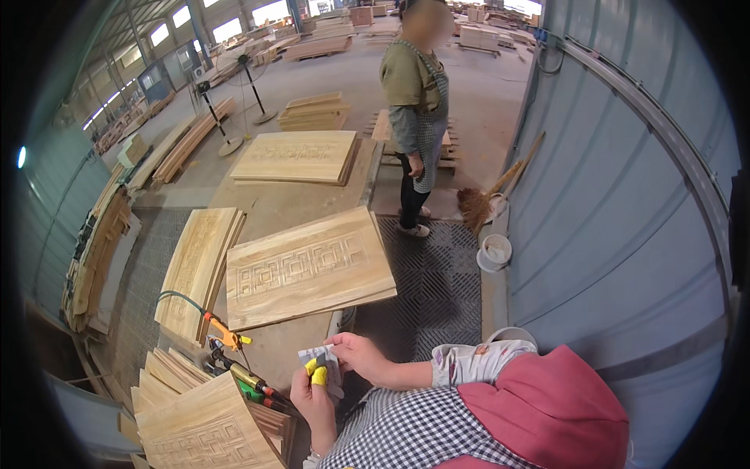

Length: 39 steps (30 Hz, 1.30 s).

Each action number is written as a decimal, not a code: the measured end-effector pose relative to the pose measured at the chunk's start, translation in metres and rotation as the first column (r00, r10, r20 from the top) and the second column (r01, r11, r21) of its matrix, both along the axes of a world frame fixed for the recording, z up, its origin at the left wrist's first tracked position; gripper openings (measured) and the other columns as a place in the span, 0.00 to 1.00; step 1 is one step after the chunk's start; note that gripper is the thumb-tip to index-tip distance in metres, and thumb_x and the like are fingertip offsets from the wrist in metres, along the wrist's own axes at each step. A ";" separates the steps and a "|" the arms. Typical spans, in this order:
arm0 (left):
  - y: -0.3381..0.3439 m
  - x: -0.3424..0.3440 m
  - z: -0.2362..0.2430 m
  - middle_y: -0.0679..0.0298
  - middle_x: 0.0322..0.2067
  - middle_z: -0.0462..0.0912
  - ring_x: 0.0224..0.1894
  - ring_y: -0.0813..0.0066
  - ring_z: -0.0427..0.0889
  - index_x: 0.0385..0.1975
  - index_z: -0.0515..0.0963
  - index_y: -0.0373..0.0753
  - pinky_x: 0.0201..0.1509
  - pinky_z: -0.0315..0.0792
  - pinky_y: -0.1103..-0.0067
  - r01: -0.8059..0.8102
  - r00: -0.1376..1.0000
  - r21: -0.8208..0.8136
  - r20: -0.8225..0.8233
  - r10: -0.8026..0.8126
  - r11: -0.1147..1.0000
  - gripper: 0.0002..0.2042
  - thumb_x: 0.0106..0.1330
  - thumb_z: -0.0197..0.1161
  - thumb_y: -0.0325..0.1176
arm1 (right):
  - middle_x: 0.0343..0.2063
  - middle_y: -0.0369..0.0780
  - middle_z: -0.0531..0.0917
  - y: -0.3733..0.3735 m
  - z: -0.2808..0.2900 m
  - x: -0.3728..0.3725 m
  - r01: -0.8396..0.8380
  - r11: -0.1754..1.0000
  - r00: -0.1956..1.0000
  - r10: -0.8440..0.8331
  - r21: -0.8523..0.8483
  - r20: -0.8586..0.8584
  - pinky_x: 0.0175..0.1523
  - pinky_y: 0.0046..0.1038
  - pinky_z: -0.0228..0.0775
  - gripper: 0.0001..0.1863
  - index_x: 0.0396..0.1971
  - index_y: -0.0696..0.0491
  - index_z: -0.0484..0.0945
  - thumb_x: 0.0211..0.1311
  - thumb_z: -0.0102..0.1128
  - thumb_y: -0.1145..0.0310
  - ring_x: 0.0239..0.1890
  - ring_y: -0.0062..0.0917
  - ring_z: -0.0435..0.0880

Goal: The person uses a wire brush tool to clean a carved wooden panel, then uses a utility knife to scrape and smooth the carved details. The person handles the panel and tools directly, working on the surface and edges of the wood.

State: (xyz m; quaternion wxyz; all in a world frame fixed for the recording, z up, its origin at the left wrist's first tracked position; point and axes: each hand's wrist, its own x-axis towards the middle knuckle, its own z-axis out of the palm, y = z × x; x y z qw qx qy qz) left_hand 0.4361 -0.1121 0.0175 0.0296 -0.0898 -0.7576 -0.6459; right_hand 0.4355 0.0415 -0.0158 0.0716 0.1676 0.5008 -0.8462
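In front of my apron both hands hold a small, crumpled grey-and-white sheet [333,381]; I cannot make out whether it is paper or cloth. My left hand [314,399] grips its left side, with yellow wrapping [319,375] on the thumb and a fingertip. From the right, my right hand [361,357] pinches the sheet's top edge. Beyond my hands, a carved wooden panel [312,270] lies on top of another on the work table [301,322]. An orange air blow gun [226,336] on a green hose rests left of my hands, beside a brass-coloured tool with a green part [248,383].
More carved panels lie at the left [195,266], the far end [295,155] and the lower left [207,430]. A co-worker [416,117] stands beyond the table on the right. A broom [478,207] and a white bucket [494,252] stand by the blue metal wall [617,195].
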 end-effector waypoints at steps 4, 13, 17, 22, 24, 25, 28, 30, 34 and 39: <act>-0.005 -0.006 0.011 0.62 0.33 0.81 0.35 0.73 0.79 0.41 0.82 0.30 0.41 0.74 0.77 -0.104 0.972 -0.257 -0.229 0.044 0.961 0.07 0.67 0.58 0.19 | 0.45 0.36 0.86 -0.004 0.024 0.004 -0.036 0.999 0.999 0.035 -0.029 -0.016 0.48 0.24 0.82 0.14 0.58 0.56 0.78 0.80 0.55 0.66 0.45 0.18 0.86; 0.012 -0.008 -0.004 0.55 0.32 0.80 0.34 0.62 0.82 0.41 0.82 0.31 0.38 0.74 0.72 -0.109 0.961 -0.146 -0.270 0.066 0.983 0.07 0.64 0.64 0.21 | 0.49 0.40 0.87 0.014 0.036 0.016 -0.004 0.993 0.995 -0.008 -0.117 -0.102 0.53 0.27 0.83 0.18 0.62 0.60 0.77 0.80 0.55 0.68 0.47 0.22 0.88; 0.013 -0.002 0.002 0.61 0.35 0.82 0.37 0.75 0.80 0.45 0.82 0.28 0.41 0.74 0.80 -0.114 0.972 -0.196 -0.225 0.069 0.974 0.10 0.65 0.60 0.16 | 0.49 0.41 0.87 0.016 0.036 0.014 -0.012 0.992 0.998 0.004 -0.128 -0.057 0.55 0.29 0.83 0.19 0.62 0.60 0.78 0.79 0.55 0.68 0.48 0.24 0.88; 0.016 0.001 0.001 0.54 0.30 0.79 0.31 0.59 0.79 0.40 0.81 0.31 0.34 0.72 0.70 -0.176 0.958 -0.171 -0.259 0.128 0.970 0.07 0.63 0.62 0.21 | 0.50 0.41 0.88 0.013 0.037 0.016 -0.009 0.987 0.999 0.002 -0.158 -0.042 0.55 0.28 0.83 0.18 0.62 0.59 0.79 0.80 0.55 0.68 0.49 0.24 0.88; 0.015 0.002 0.001 0.54 0.30 0.78 0.30 0.58 0.79 0.39 0.80 0.31 0.34 0.72 0.69 -0.181 0.955 -0.193 -0.269 0.125 0.964 0.07 0.63 0.61 0.21 | 0.49 0.40 0.88 0.009 0.039 0.016 -0.009 0.985 0.999 0.001 -0.169 -0.047 0.54 0.26 0.83 0.18 0.62 0.59 0.79 0.79 0.56 0.68 0.48 0.24 0.88; 0.018 0.003 0.002 0.54 0.30 0.78 0.31 0.57 0.79 0.39 0.80 0.31 0.34 0.72 0.69 -0.184 0.956 -0.199 -0.265 0.128 0.963 0.07 0.63 0.61 0.21 | 0.49 0.40 0.88 0.011 0.038 0.015 -0.009 0.986 0.999 0.001 -0.167 -0.047 0.53 0.26 0.83 0.18 0.62 0.59 0.79 0.79 0.56 0.68 0.48 0.23 0.88; 0.019 0.006 0.002 0.52 0.31 0.78 0.33 0.54 0.80 0.38 0.79 0.31 0.36 0.74 0.67 -0.191 0.955 -0.244 -0.268 0.123 0.951 0.05 0.63 0.62 0.22 | 0.48 0.40 0.87 0.009 0.030 0.012 0.016 0.989 0.999 -0.021 -0.147 -0.029 0.49 0.24 0.82 0.17 0.61 0.60 0.80 0.79 0.57 0.69 0.46 0.21 0.87; 0.014 0.008 -0.002 0.52 0.30 0.78 0.31 0.53 0.80 0.38 0.79 0.33 0.35 0.74 0.66 -0.189 0.953 -0.319 -0.287 0.096 0.929 0.05 0.66 0.65 0.26 | 0.47 0.39 0.87 0.007 0.028 0.016 0.008 0.969 0.997 -0.027 -0.248 -0.076 0.48 0.23 0.81 0.17 0.60 0.60 0.80 0.78 0.57 0.71 0.46 0.21 0.86; 0.000 0.006 -0.012 0.55 0.26 0.75 0.26 0.61 0.76 0.35 0.78 0.31 0.31 0.70 0.70 -0.220 0.943 -0.289 -0.307 0.127 0.932 0.02 0.65 0.63 0.21 | 0.52 0.37 0.86 -0.006 0.017 0.009 -0.095 0.979 0.994 0.085 -0.183 -0.064 0.55 0.23 0.79 0.18 0.63 0.58 0.80 0.81 0.53 0.68 0.50 0.18 0.85; 0.000 0.000 -0.010 0.55 0.27 0.77 0.27 0.62 0.77 0.35 0.78 0.30 0.32 0.71 0.71 -0.239 0.926 -0.268 -0.351 0.137 0.933 0.03 0.64 0.61 0.18 | 0.51 0.35 0.85 -0.002 0.012 -0.004 -0.205 0.968 0.975 0.188 -0.147 -0.118 0.57 0.23 0.77 0.18 0.64 0.56 0.79 0.80 0.55 0.69 0.51 0.17 0.83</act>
